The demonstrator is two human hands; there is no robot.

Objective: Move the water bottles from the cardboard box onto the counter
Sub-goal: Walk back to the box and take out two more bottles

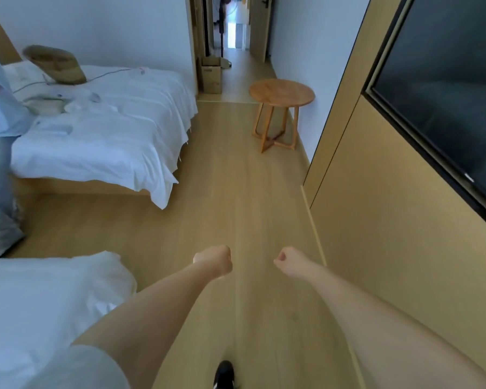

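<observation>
both arms reach forward over the wood floor (236, 178); the left hand (214, 260) and right hand (288, 261) are curled into fists, holding nothing. far ahead, left of the hallway opening, the cardboard box (211, 75) stands upright, long axis vertical, flaps open upward. a round wooden table (281, 92) stands right of it.

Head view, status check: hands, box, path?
Left hand and right hand both fisted, empty. Cardboard box far ahead by the doorway; no bottles or counter visible. Floor between looks open; round wooden table stands right of the path.
</observation>
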